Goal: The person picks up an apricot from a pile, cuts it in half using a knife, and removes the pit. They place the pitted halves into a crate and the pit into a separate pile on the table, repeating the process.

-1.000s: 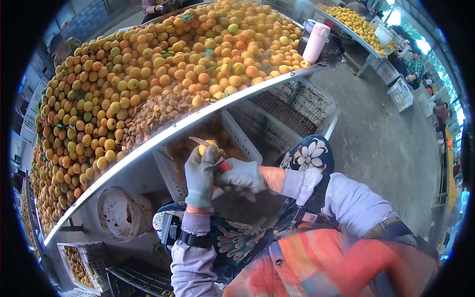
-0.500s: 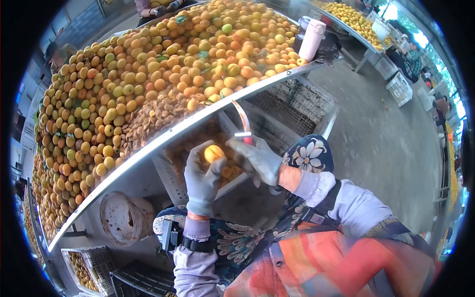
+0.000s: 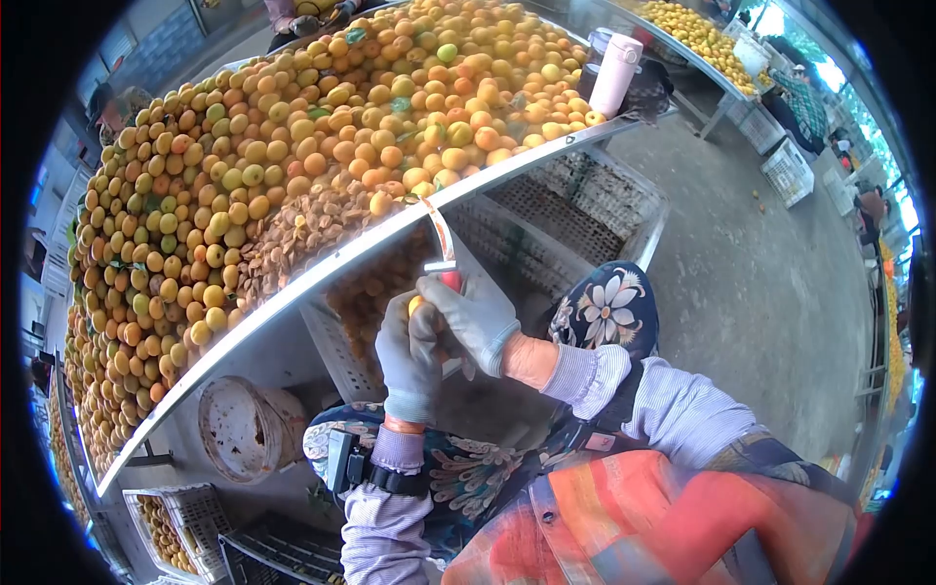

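Well left of the hands, below the white-edged metal table (image 3: 322, 265), stands a stained, whitish plastic bucket (image 3: 278, 429), its inside partly shadowed. Nearer, the grey-gloved left hand (image 3: 408, 356) is curled around a small yellow-orange fruit (image 3: 416, 304), which sits at its fingertips and shows only as a sliver. Half a second ago that fruit was in plain sight and the hands were apart; now the grey-gloved right hand (image 3: 475, 322) has come in against the left and covers most of it. The right hand is closed on a curved knife with a red handle and white collar (image 3: 444, 266), its blade pointing up and away from the fruit, so the fingers, rather than the edge, seem to be working on it. Whether the right fingertips pinch the fruit cannot be told. Just beyond the hands, the white plastic crate (image 3: 331, 353) is half hidden, its contents dim.
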`<state>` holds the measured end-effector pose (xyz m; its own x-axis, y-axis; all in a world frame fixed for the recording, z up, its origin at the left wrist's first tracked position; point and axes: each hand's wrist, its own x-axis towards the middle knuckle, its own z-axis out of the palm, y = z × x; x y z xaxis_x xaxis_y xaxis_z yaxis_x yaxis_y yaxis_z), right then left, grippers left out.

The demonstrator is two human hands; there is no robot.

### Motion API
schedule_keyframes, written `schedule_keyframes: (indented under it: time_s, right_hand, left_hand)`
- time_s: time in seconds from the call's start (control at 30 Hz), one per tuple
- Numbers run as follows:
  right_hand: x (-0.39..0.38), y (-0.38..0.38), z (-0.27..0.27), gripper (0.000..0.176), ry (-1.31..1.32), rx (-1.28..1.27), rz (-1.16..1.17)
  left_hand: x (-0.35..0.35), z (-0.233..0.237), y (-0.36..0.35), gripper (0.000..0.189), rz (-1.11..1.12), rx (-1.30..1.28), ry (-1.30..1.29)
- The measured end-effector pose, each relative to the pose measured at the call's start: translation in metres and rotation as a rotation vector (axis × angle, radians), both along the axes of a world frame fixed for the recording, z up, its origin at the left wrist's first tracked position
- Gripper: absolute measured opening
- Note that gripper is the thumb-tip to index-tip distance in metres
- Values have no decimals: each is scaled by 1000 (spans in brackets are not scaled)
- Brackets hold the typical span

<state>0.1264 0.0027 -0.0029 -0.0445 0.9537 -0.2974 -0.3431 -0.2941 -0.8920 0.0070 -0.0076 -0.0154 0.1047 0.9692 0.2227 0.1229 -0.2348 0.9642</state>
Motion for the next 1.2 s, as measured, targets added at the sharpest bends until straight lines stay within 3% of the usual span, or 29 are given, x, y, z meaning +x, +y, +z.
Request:
schedule_keyframes:
  time_s: [0.07,0.13,0.2,0.33,0.5,0.57,0.7,0.77,0.97,1.03,1.1,1.17,1.2]
  right_hand:
    - [-5,-6,11,34,-134,29,-93]
    - [-2,-8,13,31,-99,-9,-55]
    - [-2,-10,13,28,-65,-46,-25]
    - [-7,-14,6,23,7,30,-109]
    - [-3,-20,8,25,16,114,-44]
    - [-7,-21,9,28,-115,242,-64]
    - [-8,-18,0,26,-26,308,-42]
    - [-7,-19,2,23,-243,422,-35]
    - [-10,-18,-25,21,-201,391,-43]
    - [-11,-18,-27,22,-171,412,-65]
    - [-10,-18,-15,19,-336,478,-87]
    - [-2,-18,9,18,-226,352,-69]
    - [1,-17,26,17,-119,221,-54]
  left_hand:
    - [-2,-9,2,46,-4,-17,-75]
    - [-4,-22,4,45,-11,-33,-149]
    - [-5,-28,7,42,-29,-282,-429]
    - [-4,-23,7,43,-25,-292,-414]
    - [-4,-1,5,51,-178,-641,-892]
    - [-4,2,5,53,-122,-645,-859]
    - [-4,1,5,60,-29,-614,-771]
    - [-4,9,5,62,-40,-605,-768]
    - [-4,5,6,66,-69,-592,-866]
    - [-1,12,6,66,30,-568,-864]
    - [0,1,7,65,63,-480,-875]
    - [-2,1,8,64,99,-389,-888]
    - [-4,6,9,63,59,-481,-922]
